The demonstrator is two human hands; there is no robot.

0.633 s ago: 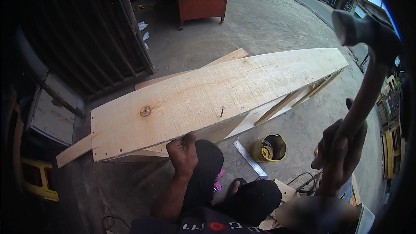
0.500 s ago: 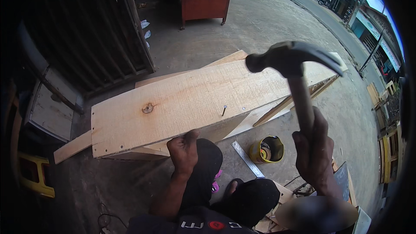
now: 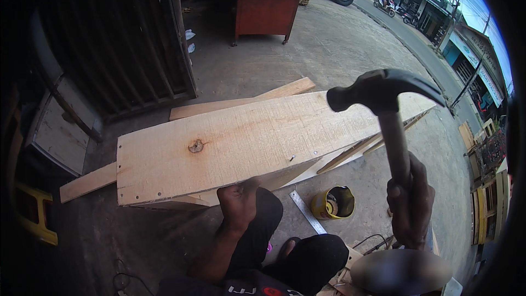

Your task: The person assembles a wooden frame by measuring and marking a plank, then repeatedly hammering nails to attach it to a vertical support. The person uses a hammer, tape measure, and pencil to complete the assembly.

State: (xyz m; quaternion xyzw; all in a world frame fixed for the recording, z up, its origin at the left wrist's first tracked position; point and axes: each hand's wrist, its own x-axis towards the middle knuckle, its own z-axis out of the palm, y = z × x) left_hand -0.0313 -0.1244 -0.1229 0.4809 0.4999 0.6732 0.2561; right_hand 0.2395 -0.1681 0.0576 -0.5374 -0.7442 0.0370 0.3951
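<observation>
My right hand (image 3: 412, 203) is wrapped round the wooden handle of a claw hammer (image 3: 379, 92), raised above the board with its dark head uppermost. A nail (image 3: 292, 158) stands partly out of the pale wooden board (image 3: 241, 137), near its front edge. Just right of it, another nail head (image 3: 315, 153) sits flush. My left hand (image 3: 239, 204) is closed at the board's near edge, thumb by the top face; its fingertips are hidden. The board forms the top of a long wooden frame, with several nail heads along its left end.
A yellow bucket (image 3: 332, 203) and a metal ruler (image 3: 307, 212) are on the concrete by my knees. Loose planks (image 3: 87, 182) lie under and behind the frame. Beyond are a red wheeled cabinet (image 3: 266, 13), a dark metal gate (image 3: 115, 38) and a road with a truck.
The nail stands lower out of the board than before. The hammer is again raised, slightly lower and further right in view. The left hand stays at the board's edge while the view shifts.
</observation>
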